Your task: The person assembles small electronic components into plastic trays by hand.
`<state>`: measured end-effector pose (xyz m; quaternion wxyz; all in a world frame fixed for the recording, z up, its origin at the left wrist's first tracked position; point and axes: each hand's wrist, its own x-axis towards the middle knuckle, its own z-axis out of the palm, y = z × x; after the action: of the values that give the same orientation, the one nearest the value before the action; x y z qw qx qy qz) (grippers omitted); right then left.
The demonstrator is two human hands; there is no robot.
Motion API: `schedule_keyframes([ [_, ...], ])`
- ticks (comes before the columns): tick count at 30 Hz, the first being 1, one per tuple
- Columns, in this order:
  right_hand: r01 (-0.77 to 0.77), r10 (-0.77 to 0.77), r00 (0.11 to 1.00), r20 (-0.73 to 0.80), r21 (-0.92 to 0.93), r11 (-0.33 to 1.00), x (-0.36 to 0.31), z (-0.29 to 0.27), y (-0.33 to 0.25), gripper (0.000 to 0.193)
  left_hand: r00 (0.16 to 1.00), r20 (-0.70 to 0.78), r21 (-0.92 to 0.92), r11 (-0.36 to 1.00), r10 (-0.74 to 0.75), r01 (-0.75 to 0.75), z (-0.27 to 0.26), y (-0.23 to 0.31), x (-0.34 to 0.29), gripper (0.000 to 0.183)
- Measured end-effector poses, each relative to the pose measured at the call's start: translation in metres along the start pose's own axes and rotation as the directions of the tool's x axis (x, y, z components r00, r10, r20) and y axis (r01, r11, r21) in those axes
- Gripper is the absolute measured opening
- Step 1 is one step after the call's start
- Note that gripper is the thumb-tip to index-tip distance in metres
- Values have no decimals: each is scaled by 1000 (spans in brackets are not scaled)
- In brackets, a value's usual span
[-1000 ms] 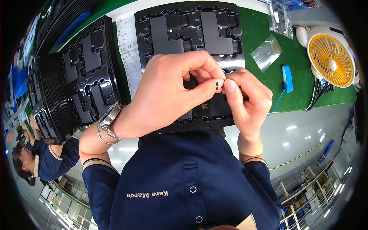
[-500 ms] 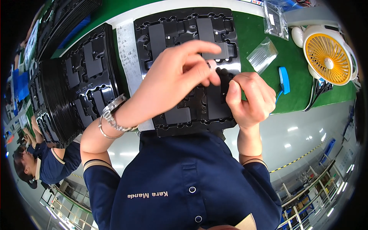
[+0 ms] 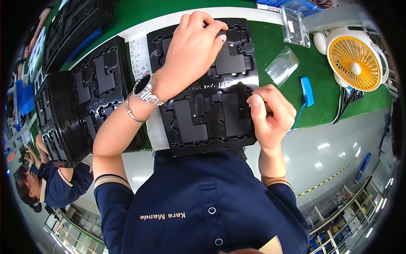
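Observation:
A black moulded plastic tray (image 3: 211, 146) lies before me, with flat black L-shaped pieces (image 3: 230, 63) seated in its pockets. Over the tray's far half is my left hand (image 3: 192, 46), its fingers bent and closed above the far left pocket, which it mostly covers. A tiny dark speck shows at its thumb tip; I cannot make out what it is. My right hand (image 3: 272, 114) is closed at the tray's right edge, thumb against curled fingers, and whatever they may hold is hidden.
Stacked black trays (image 3: 67, 114) stand to the left, and another stack (image 3: 78, 29) lies behind them. Right of my tray are clear plastic sheets (image 3: 282, 65), a blue clip-like thing with a cord (image 3: 307, 91) and a yellow-and-white fan (image 3: 355, 63). A co-worker (image 3: 55, 186) is at far left.
My left hand has moved from beside my right hand to the far left part of the tray, uncovering the near pieces. The right hand stays closed near the tray's right edge.

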<state>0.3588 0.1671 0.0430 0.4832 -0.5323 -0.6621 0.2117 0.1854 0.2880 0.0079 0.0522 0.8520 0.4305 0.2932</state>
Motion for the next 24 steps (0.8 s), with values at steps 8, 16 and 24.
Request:
schedule_keyframes([
  [8, -164, 161, 986, 28, 212, 963, 3, -13, -1, 11, 855, 447, -771, 372, -263, 517, -13, 19, -19, 22],
  [16, -221, 225, 974, -6, 152, 963, 11, -18, -7, 10, 751, 637, -736, 155, -171, 659, -62, 44, -20, 24],
  [24, -325, 271, 937, 220, 266, 908, 10, -4, -15, 7, 633, 751, -637, 45, -188, 770, -84, 55, -35, 23],
])
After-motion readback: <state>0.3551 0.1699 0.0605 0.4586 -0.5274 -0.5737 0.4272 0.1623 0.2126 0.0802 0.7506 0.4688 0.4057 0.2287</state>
